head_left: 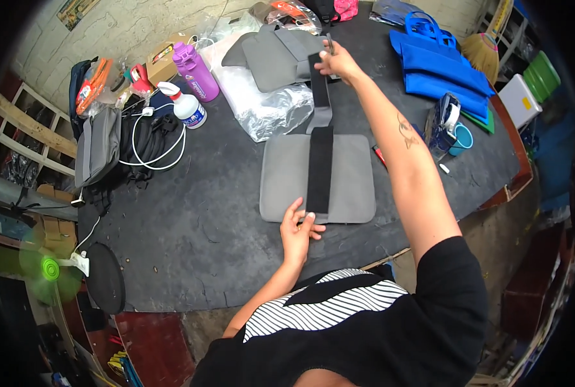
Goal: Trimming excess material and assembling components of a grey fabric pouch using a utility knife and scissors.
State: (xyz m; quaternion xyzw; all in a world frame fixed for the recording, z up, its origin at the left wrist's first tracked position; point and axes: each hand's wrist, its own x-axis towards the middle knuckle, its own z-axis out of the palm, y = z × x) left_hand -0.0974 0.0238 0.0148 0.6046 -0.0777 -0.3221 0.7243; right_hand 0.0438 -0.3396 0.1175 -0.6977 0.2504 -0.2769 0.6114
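A grey rectangular padded panel (352,174) with rounded corners lies flat on the dark table in front of me. A black strap (321,171) runs up its middle and continues past its far edge through a grey section. My left hand (295,233) is at the panel's near edge, pinching the strap's lower end, with some fingers spread. Farther away, my right hand (339,63) grips the strap's far end, arm stretched out. A thin dark object shows by its fingers, too small to name. Just beyond lie more grey fabric pieces (271,64), partly on clear plastic.
At left stand a purple bottle (197,74), a white-and-red spray bottle (187,106), a white cable (165,164) and a grey bag (98,148). Blue bags (442,71) lie at far right, near a light-blue cup (461,138). A green fan (50,267) is at the table's left edge.
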